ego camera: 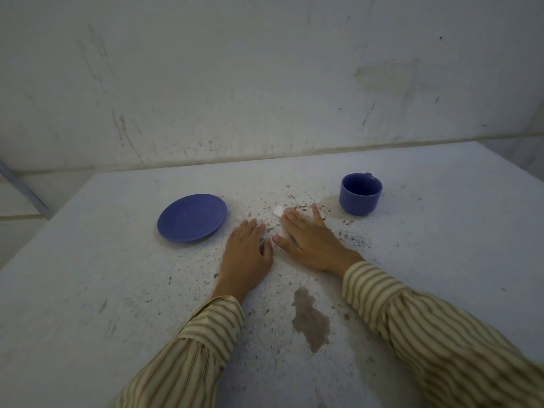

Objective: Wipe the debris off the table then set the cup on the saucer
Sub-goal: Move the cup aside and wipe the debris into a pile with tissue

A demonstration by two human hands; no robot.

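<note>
A blue saucer [192, 217] lies on the white table [441, 245] at the left. A blue cup [360, 193] stands upright at the right, apart from the saucer, its handle turned away. Dark crumbs of debris [297, 207] are scattered between them. My right hand [309, 238] lies flat on the table with fingers spread, and a small white piece [278, 210] peeks out from under its fingertips. My left hand [248, 251] rests flat just right of the saucer, fingers together, holding nothing.
A scuffed white wall [265, 83] rises right behind the table. A brownish stain [310, 319] marks the tabletop near me, between my striped sleeves. The table's left edge drops off beside the saucer.
</note>
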